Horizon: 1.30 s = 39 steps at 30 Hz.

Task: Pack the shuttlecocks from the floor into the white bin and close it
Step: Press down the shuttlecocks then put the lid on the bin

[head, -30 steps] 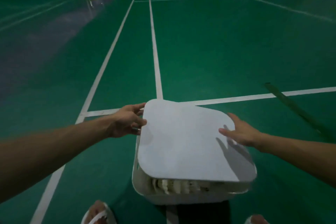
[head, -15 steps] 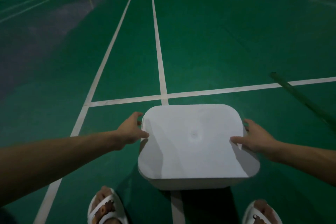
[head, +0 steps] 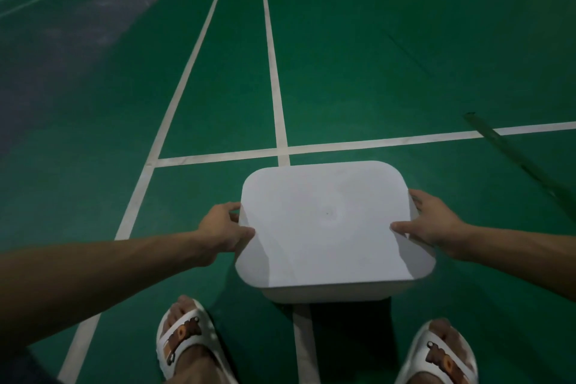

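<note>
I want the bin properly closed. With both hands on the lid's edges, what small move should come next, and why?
Probably press the lid straight down with both thumbs. The left hand and right hand grip its opposite edges, and it lies flat over the white bin with no gap showing, but whether it has seated cannot be seen.

no text legible, brown-and-orange print on white slide sandals (head: 182, 340) at 6 o'clock, too blurred to read
</note>
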Motion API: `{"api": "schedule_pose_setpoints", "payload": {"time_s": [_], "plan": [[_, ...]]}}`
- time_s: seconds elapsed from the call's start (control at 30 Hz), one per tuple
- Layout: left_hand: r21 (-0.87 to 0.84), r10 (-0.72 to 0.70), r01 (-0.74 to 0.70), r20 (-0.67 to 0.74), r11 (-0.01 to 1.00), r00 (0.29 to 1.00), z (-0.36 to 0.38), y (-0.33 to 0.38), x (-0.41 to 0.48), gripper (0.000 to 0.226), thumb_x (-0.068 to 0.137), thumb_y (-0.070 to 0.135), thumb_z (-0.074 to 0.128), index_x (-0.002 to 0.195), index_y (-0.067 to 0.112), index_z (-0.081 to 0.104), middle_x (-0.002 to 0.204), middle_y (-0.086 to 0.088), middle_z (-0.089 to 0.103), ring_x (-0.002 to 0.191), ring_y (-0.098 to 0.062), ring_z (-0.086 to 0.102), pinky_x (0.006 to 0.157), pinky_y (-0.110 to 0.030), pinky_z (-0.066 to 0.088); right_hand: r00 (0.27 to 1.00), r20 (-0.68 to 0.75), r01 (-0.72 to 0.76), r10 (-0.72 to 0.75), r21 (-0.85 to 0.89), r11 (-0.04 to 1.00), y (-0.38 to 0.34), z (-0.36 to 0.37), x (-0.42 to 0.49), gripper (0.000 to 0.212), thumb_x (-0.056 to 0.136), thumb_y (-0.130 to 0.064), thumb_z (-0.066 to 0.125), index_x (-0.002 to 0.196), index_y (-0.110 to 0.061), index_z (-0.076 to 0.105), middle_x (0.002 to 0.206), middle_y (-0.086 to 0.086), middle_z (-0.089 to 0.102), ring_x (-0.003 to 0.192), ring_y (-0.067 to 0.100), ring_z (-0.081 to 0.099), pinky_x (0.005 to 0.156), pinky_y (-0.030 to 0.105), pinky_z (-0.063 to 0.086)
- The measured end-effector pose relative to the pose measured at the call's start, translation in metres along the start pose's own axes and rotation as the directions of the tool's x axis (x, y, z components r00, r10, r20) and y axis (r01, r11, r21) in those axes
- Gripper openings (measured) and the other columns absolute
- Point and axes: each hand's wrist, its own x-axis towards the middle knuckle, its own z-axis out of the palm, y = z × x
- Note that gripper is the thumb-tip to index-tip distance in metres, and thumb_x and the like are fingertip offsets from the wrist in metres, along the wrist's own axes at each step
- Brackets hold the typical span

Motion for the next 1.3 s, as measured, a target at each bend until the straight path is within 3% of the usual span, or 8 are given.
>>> {"api": "schedule_pose_setpoints", "payload": {"time_s": [0.27, 0.43, 0.53, 0.77, 0.9, 1.0, 1.1, 1.3], "plan": [[0.196, 0.123, -0.123, 0.010, 0.973, 0.992, 0.001, 0.000, 0.000, 0.070, 0.075, -0.002, 0.072, 0.138, 0.011, 0.045, 0.103, -0.002, 0.060, 0.087, -0.026, 0.064, 0.073, -0.042, 0.059, 0.998, 0.044, -0.037, 0.038, -0.028, 0.999, 0.002, -0.009, -0.003, 0.090, 0.071, -0.007, 0.083, 0.143, -0.015, 0.031, 0.126, 0.016, 0.056, 0.102, 0.036, 0.060, 0.089, 0.055, 0.051], [0.330, 0.185, -0.222, 0.141, 0.917, 0.973, 0.005, 0.002, -0.006, 0.109, 0.064, 0.016, 0.087, 0.149, 0.032, 0.020, 0.126, -0.005, 0.050, 0.109, -0.027, 0.051, 0.092, -0.042, 0.048, 0.997, 0.075, -0.027, 0.030, -0.046, 0.999, 0.001, -0.010, 0.001, 0.087, 0.073, -0.009, 0.081, 0.142, -0.015, 0.029, 0.124, 0.015, 0.055, 0.103, 0.036, 0.058, 0.090, 0.055, 0.050], [0.404, 0.144, -0.219, 0.209, 0.888, 0.967, 0.007, 0.001, -0.007, 0.112, 0.060, 0.019, 0.089, 0.149, 0.029, 0.021, 0.128, -0.008, 0.046, 0.106, -0.027, 0.051, 0.084, -0.037, 0.052, 0.996, 0.092, 0.010, -0.006, -0.046, 0.999, 0.006, -0.010, -0.001, 0.089, 0.072, -0.012, 0.082, 0.143, -0.019, 0.029, 0.125, 0.014, 0.056, 0.103, 0.035, 0.059, 0.091, 0.055, 0.051], [0.502, 0.106, -0.209, 0.226, 0.839, 0.968, 0.010, 0.000, -0.005, 0.124, 0.054, 0.031, 0.092, 0.149, 0.032, 0.013, 0.136, -0.007, 0.034, 0.111, -0.025, 0.043, 0.094, -0.040, 0.047, 0.955, 0.270, 0.167, -0.126, -0.134, 0.977, 0.016, -0.015, -0.012, 0.104, 0.072, -0.027, 0.084, 0.148, -0.026, 0.012, 0.128, -0.001, 0.055, 0.104, 0.017, 0.059, 0.084, 0.029, 0.049], [0.558, 0.095, -0.227, 0.255, 0.798, 0.962, 0.020, -0.001, -0.010, 0.137, 0.048, 0.039, 0.093, 0.149, 0.041, 0.000, 0.145, -0.010, 0.019, 0.125, -0.032, 0.035, 0.103, -0.045, 0.040, 0.948, 0.294, 0.192, -0.123, -0.218, 0.957, 0.017, -0.015, -0.013, 0.116, 0.082, -0.032, 0.075, 0.152, -0.018, -0.017, 0.146, 0.001, 0.038, 0.116, 0.013, 0.043, 0.097, 0.021, 0.033], [0.553, 0.104, -0.228, 0.245, 0.802, 0.964, 0.023, -0.003, -0.009, 0.140, 0.046, 0.039, 0.093, 0.148, 0.043, -0.002, 0.148, -0.010, 0.013, 0.129, -0.035, 0.033, 0.105, -0.048, 0.039, 0.944, 0.296, 0.239, -0.149, -0.299, 0.924, 0.018, -0.015, -0.015, 0.114, 0.084, -0.036, 0.070, 0.151, -0.013, -0.019, 0.155, 0.001, 0.023, 0.130, 0.013, 0.032, 0.104, 0.019, 0.024], [0.588, 0.129, -0.250, 0.241, 0.769, 0.962, 0.023, -0.006, -0.009, 0.142, 0.044, 0.046, 0.092, 0.148, 0.044, -0.004, 0.153, -0.009, 0.004, 0.135, -0.038, 0.026, 0.109, -0.051, 0.034, 0.933, 0.264, 0.340, -0.243, -0.429, 0.837, 0.026, -0.011, -0.016, 0.117, 0.080, -0.049, 0.069, 0.152, -0.010, -0.015, 0.162, 0.003, -0.011, 0.148, 0.015, -0.002, 0.113, 0.022, 0.003], [0.774, 0.255, -0.393, 0.303, 0.497, 0.918, 0.022, -0.002, -0.002, 0.146, 0.041, 0.071, 0.079, 0.150, 0.035, -0.011, 0.155, -0.008, -0.029, 0.145, -0.035, -0.017, 0.113, -0.048, -0.003, 0.905, 0.367, 0.388, -0.214, -0.508, 0.769, 0.029, -0.014, -0.020, 0.142, 0.053, -0.074, 0.066, 0.150, -0.018, -0.022, 0.154, -0.005, -0.034, 0.147, 0.011, -0.011, 0.114, 0.025, 0.004]]}}
